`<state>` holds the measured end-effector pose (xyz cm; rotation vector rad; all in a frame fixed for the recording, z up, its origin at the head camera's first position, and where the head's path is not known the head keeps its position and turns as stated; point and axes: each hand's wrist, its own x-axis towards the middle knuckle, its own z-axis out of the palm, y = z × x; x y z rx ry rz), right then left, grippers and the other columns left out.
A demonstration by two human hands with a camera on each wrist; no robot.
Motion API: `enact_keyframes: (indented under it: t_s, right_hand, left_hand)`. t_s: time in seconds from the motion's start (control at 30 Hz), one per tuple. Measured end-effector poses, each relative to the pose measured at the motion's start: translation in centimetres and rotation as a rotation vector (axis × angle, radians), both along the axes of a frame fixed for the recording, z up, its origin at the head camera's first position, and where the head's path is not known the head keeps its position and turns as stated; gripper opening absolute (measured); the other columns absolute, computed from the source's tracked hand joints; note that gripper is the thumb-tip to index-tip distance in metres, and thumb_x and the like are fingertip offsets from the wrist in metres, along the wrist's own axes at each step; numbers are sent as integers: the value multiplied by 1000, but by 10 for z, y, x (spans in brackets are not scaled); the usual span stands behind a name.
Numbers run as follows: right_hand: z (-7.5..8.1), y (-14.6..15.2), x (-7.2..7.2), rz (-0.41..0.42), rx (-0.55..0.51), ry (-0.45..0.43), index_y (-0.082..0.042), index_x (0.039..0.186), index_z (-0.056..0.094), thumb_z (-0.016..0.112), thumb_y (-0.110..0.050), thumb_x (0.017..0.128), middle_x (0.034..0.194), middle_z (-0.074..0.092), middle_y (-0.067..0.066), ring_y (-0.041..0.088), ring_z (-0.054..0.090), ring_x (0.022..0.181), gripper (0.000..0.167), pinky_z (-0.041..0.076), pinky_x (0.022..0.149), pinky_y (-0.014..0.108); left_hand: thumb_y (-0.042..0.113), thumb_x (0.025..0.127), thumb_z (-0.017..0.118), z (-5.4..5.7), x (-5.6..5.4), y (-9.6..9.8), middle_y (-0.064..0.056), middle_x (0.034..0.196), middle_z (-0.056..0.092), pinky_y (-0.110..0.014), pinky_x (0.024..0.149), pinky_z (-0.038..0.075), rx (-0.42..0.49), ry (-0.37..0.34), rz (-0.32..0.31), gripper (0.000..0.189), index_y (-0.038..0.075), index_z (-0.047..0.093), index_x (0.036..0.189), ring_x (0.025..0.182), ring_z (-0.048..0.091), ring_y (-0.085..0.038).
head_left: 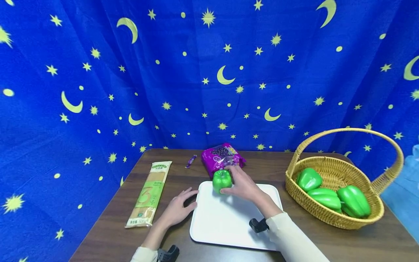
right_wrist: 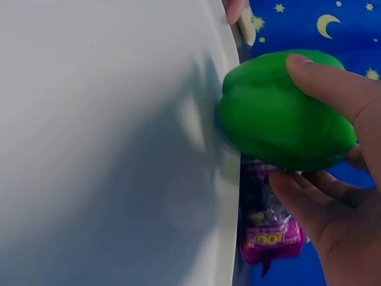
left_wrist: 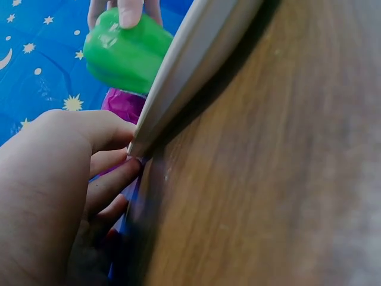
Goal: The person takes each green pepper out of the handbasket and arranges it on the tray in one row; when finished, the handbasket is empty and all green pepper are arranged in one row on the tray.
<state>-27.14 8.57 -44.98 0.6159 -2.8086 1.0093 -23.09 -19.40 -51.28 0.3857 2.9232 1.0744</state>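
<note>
A green bell pepper [head_left: 222,181] is at the far edge of the white tray [head_left: 226,222], its stem end up. My right hand [head_left: 241,185] holds it, the thumb on one side and the fingers on the other, as the right wrist view shows. At the tray's left edge is my left hand [head_left: 179,208], its thumb and index fingertips right at the rim near the far left corner. The left wrist view shows the thumb [left_wrist: 113,130] against the tray's edge and the other fingers lower down. Behind the pepper lies a purple candy bag [head_left: 220,157].
On the right stands a wicker basket [head_left: 327,165] with a tall handle, holding three green peppers [head_left: 309,179]. A noodle packet [head_left: 150,194] lies on the left. One small wrapped candy [head_left: 191,161] is near the table's back, before a blue star-patterned curtain [head_left: 183,80].
</note>
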Motion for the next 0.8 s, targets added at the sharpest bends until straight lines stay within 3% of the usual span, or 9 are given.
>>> enact_keyframes:
  t_s: [0.27,0.43,0.8]
  right_hand:
    - [-5,-13,-3,1,-8,-42,-14,140,43,86,-39,69,134,51,7,26,52,117,87,45,97,47]
    - [-6,-27,-6,17,-49,-24,-13,140,42,85,-40,71,133,51,10,27,52,117,85,45,97,48]
    - [-11,-51,-8,13,-40,-19,-16,143,39,82,-42,74,132,50,9,28,54,114,86,46,95,47]
  left_hand:
    - [43,92,61,0,10,0,-11,147,42,-66,105,24,4,-35,-33,44,32,56,135,135,32,-40]
    - [41,92,62,2,11,-4,-10,146,43,-65,106,23,-7,-5,-19,43,33,57,134,135,33,-40]
    - [46,92,60,-1,10,-7,-9,146,43,-67,104,23,6,-18,-34,44,37,55,134,135,33,-40]
